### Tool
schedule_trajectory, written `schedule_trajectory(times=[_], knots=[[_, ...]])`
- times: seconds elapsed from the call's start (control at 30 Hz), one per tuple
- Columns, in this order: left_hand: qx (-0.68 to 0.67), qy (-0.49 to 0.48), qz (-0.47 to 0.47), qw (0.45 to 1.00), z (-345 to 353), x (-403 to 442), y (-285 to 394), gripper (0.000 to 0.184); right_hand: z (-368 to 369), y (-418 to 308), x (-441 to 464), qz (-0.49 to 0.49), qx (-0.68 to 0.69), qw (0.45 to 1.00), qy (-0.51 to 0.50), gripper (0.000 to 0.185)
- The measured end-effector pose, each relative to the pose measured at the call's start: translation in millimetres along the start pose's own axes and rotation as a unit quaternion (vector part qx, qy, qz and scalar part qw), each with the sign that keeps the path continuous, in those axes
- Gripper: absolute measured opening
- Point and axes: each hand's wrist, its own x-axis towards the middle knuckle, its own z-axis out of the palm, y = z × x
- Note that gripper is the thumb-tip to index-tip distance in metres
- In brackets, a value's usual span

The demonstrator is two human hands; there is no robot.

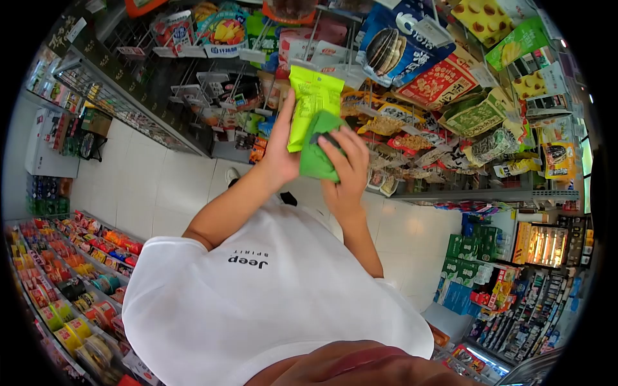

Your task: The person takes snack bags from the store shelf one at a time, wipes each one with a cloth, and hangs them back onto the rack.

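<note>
Before a rack hung with snack packets [386,119], someone in a white shirt [277,289] has a yellow-green packet [308,96] up in front of them, the fingers of the left hand [282,151] grasping its side and lower part. Over the packet's lower end, the right hand [349,161] has its fingers curled around a green cloth [315,157] with a dark patch on it, the cloth covering part of the wrapper. Below, I can see the pale tiled floor [129,186], with more goods on shelves [77,276] off to the person's left.
</note>
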Motion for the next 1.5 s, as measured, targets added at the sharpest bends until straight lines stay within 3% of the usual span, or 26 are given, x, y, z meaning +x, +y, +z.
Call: schedule_trajectory(times=[0.1,0.17,0.3,0.47,0.6,0.73,0.97,1.13,1.23,1.37,1.4,1.5], knots=[[0.069,0.004,0.021,0.997,2,5,7,0.066,0,-7,-9,-0.050,0.031,0.996,-0.063,0.047],[0.111,-0.028,0.018,0.993,-5,3,10,0.068,2,-4,-14,-0.028,0.055,0.997,-0.045,0.047],[0.068,0.071,0.010,0.995,-1,-2,6,0.068,-1,5,-5,0.029,0.101,0.994,0.016,0.048],[0.131,0.030,-0.003,0.991,-4,-11,-5,0.066,-4,23,4,0.071,0.124,0.988,0.061,0.052],[0.187,0.043,0.000,0.981,-7,-11,-9,0.069,2,24,-1,0.172,0.200,0.962,0.069,0.050],[0.189,0.017,0.012,0.982,-8,-10,-4,0.072,12,9,-17,0.151,0.159,0.973,0.068,0.049],[0.215,0.015,-0.016,0.976,-10,-14,-13,0.073,9,35,-12,0.222,0.284,0.922,0.139,0.046],[0.178,-0.019,0.052,0.982,17,-9,-4,0.078,7,38,-31,0.218,0.298,0.926,0.079,0.034],[0.205,-0.059,0.077,0.974,21,-6,5,0.081,3,46,-50,0.230,0.326,0.914,0.069,0.038],[0.231,-0.073,0.110,0.964,30,-5,22,0.076,-2,57,-70,0.315,0.296,0.891,0.141,0.035],[0.242,-0.047,0.129,0.960,39,-6,26,0.072,-4,65,-79,0.327,0.264,0.898,0.133,0.036],[0.303,-0.086,0.146,0.938,59,-4,44,0.070,-9,76,-97,0.368,0.283,0.873,0.148,0.036]])
